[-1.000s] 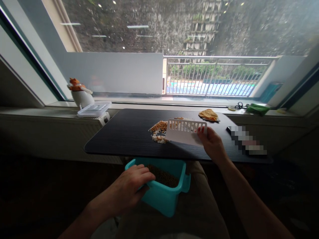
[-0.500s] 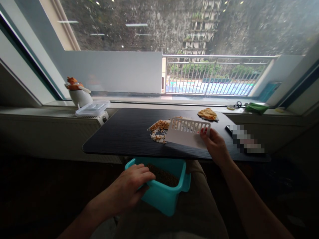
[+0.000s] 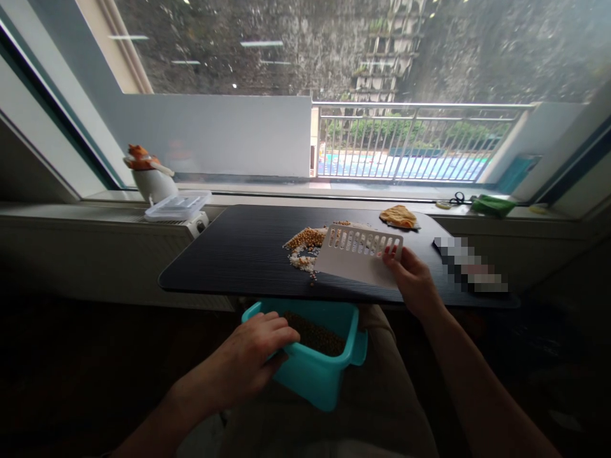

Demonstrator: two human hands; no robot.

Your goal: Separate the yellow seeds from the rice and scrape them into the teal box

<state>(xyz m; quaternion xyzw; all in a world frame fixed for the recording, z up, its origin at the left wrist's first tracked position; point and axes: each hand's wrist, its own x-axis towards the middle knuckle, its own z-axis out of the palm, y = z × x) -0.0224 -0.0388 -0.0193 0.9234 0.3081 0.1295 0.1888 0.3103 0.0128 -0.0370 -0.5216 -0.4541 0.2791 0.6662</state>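
My right hand (image 3: pixel 411 278) grips the right end of a white slotted plastic scraper (image 3: pixel 357 257), tilted over the near part of the black table (image 3: pixel 238 254). Just left of and behind the scraper lies a small heap of yellow beans (image 3: pixel 305 239) mixed with white grains (image 3: pixel 301 261). My left hand (image 3: pixel 248 359) is closed on the near left rim of a teal plastic bin (image 3: pixel 315 375) on my lap, under the table's front edge. Dark small beans (image 3: pixel 316 337) fill the bin's bottom.
A yellow cloth (image 3: pixel 400 217) lies at the table's far right. On the sill stand a white pot with an orange figure (image 3: pixel 147 175), a clear plastic box (image 3: pixel 177 206), scissors (image 3: pixel 456 199) and a green item (image 3: pixel 491 205). A blurred-out object (image 3: pixel 470 272) sits right of my hand.
The scraper has shifted slightly toward the table's front edge with my right hand; a few grains trail near its lower left corner. My left hand and the bin have barely moved.
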